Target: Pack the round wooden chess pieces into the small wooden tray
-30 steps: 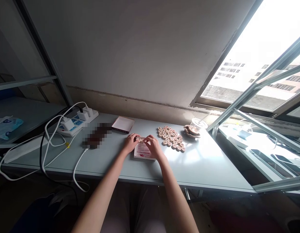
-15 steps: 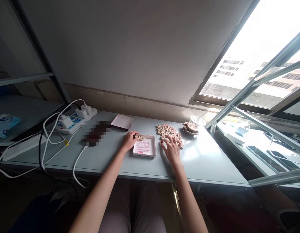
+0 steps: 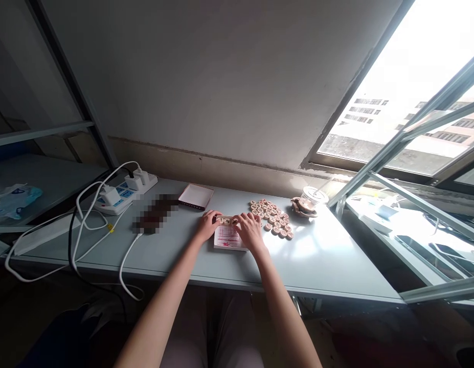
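Observation:
A shallow white box (image 3: 229, 249) lies on the grey desk, with a plastic-wrapped sheet with red print (image 3: 226, 235) inside. Along its far edge three round wooden pieces (image 3: 227, 221) sit in a row. My left hand (image 3: 208, 225) is at the box's far left corner, its fingers bent against the leftmost piece. My right hand (image 3: 250, 231) reaches over the box's right side, thumb and fingers closed on the rightmost piece. Right of that hand lies a cluster of round wooden pieces (image 3: 274, 217) with carved characters.
Behind the box on the left is an open box lid (image 3: 196, 196). A brown dish (image 3: 303, 206) and a clear lidded cup (image 3: 315, 194) stand at the back right. A power strip (image 3: 119, 202) with white cables lies left, beside a pixelated dark object (image 3: 154, 214).
My right hand has moved left from the cluster to the box with a piece, making three in the row. My left hand stays by the box. The view has shifted slightly.

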`<state>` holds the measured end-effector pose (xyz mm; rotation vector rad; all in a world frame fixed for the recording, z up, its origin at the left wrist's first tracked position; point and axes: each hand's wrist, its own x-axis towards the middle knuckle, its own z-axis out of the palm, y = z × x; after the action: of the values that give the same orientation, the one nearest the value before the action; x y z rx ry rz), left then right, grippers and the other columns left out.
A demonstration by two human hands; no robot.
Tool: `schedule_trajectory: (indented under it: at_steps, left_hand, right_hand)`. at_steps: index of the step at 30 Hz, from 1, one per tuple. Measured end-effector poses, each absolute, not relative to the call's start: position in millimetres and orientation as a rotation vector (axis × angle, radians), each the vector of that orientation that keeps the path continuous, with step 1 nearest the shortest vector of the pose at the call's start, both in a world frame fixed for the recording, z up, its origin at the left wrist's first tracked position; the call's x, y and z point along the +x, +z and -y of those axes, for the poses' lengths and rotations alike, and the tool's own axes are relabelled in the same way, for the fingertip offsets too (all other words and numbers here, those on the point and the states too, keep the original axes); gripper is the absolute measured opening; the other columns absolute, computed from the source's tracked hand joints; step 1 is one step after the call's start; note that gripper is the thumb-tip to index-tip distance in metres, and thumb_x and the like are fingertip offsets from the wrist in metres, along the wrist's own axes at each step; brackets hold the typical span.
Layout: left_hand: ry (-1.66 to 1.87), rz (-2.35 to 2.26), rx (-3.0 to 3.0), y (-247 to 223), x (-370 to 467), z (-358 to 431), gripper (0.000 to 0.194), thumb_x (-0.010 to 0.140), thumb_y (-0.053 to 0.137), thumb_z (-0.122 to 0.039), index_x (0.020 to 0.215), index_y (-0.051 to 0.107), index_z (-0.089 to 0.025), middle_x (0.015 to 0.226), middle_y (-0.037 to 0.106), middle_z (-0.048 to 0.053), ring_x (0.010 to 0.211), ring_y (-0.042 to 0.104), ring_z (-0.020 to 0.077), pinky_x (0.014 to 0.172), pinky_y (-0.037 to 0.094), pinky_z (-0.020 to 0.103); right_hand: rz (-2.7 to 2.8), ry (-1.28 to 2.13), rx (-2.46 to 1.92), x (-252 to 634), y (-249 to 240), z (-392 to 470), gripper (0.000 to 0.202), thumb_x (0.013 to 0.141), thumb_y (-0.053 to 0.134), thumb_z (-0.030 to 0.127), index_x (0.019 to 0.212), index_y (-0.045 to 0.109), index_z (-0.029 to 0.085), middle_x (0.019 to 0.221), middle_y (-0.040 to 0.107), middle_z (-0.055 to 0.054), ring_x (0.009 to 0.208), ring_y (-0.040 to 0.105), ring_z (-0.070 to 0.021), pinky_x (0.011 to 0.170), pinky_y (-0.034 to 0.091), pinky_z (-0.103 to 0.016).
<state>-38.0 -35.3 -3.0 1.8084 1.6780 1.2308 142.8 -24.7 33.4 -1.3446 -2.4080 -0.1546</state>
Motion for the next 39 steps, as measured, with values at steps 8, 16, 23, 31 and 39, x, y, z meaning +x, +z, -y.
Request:
schedule_trajectory:
  at_steps: [8,16,23,31,39]
  left_hand:
    - [1.223,-1.667,1.792,-4,-38,35,0.020,0.077,0.052,-0.013,0.093,0.061,-0.020,0.101,0.064,0.005,0.099,0.058,0.0182,0.092,0.046,0.034]
    - [1.244,-1.693,1.765,-12,-38,32,0.021,0.079,0.049,-0.017,0.097,0.061,-0.020,0.103,0.063,0.006,0.100,0.058,0.0191,0.092,0.047,0.036]
    - [1.241,-1.698,1.826,-10,-38,33,0.019,0.079,0.050,-0.015,0.093,0.061,-0.019,0.100,0.061,0.005,0.099,0.058,0.0185,0.092,0.046,0.035]
    - [1.295,-1.686,1.897,-15,-38,30,0.019,0.079,0.051,-0.013,0.093,0.062,-0.018,0.097,0.061,0.006,0.098,0.057,0.0182,0.092,0.047,0.034]
    - [1.298,-1.684,1.910,-15,-37,31,0.023,0.081,0.049,-0.013,0.097,0.063,-0.018,0.098,0.061,0.005,0.098,0.057,0.0175,0.093,0.046,0.034]
  right_hand:
    - [2.306,-0.118,-1.404,164,33,26,0.021,0.093,0.045,0.028,0.094,0.066,0.027,0.099,0.067,-0.002,0.094,0.052,-0.0196,0.086,0.026,-0.037]
    - [2.185,-0.226,-1.603,220,21,21,0.028,0.092,0.042,0.028,0.106,0.066,0.022,0.112,0.062,-0.010,0.107,0.048,-0.0274,0.091,0.025,-0.045]
    - [2.097,-0.033,-1.554,205,36,34,0.031,0.087,0.049,0.054,0.094,0.068,0.029,0.113,0.062,-0.005,0.108,0.048,-0.0261,0.090,0.028,-0.044]
    - [2.273,-0.219,-1.585,164,46,40,0.016,0.086,0.058,0.036,0.094,0.066,0.024,0.114,0.059,-0.007,0.110,0.045,-0.0266,0.095,0.025,-0.047]
    - [2.240,-0.287,-1.578,158,37,40,0.014,0.087,0.052,0.022,0.087,0.067,0.023,0.110,0.060,-0.009,0.108,0.045,-0.0284,0.093,0.025,-0.049]
